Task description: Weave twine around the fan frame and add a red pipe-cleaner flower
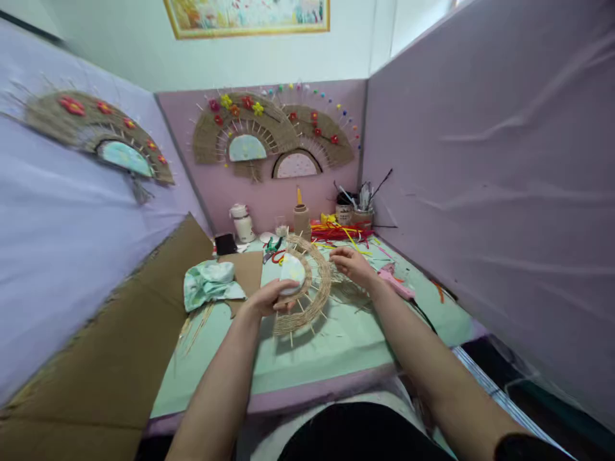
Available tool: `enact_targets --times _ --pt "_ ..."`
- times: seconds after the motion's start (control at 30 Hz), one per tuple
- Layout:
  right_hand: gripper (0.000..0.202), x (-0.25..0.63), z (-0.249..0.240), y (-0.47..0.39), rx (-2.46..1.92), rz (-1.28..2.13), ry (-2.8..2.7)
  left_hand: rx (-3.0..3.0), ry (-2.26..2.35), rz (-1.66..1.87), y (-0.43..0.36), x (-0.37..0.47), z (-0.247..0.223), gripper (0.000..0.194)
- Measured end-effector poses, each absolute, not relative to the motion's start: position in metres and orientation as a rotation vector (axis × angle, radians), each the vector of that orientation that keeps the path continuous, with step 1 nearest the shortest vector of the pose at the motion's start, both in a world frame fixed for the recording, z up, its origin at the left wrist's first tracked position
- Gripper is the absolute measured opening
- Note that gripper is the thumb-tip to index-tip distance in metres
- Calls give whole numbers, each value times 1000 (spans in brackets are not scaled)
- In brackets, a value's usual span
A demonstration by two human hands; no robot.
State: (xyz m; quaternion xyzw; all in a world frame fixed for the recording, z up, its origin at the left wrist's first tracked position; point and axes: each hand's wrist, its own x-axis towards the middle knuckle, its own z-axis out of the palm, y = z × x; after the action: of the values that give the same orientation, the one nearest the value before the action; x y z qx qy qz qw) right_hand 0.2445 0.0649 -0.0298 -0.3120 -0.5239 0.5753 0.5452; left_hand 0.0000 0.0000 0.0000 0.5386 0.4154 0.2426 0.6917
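Observation:
A half-round twine fan (pixel 323 282) with thin sticks poking out past its woven band is held upright above the table. My left hand (pixel 273 296) grips it at the pale half-disc (pixel 293 271) in its middle, thumb on the front face. To the right of the fan is my right hand (pixel 350 262), its fingertips pinched together near the outer band; whether a thin strand is between them is too small to tell. A tangle of loose twine (pixel 353 293) lies on the table below my right hand.
A pink glue gun (pixel 396 284) lies at the right with its cord. Green-handled cutters (pixel 273 246), a twine spool (pixel 302 223), red strips (pixel 341 232) and a white bottle (pixel 242 223) stand or lie behind. Crumpled cloth (pixel 211 283) and cardboard (pixel 120 346) are left.

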Motion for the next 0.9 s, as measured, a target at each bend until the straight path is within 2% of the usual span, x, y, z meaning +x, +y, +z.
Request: enact_targets --times 0.4,0.7,0.9 --pt "23 245 -33 65 -717 1461 -1253 1139 892 537 -1 -1 5 34" --pt "42 245 -33 64 -692 1507 -1277 1047 868 549 3 -5 4 38" --pt "47 245 -32 65 -702 1519 -1288 1022 838 583 4 -7 2 37"
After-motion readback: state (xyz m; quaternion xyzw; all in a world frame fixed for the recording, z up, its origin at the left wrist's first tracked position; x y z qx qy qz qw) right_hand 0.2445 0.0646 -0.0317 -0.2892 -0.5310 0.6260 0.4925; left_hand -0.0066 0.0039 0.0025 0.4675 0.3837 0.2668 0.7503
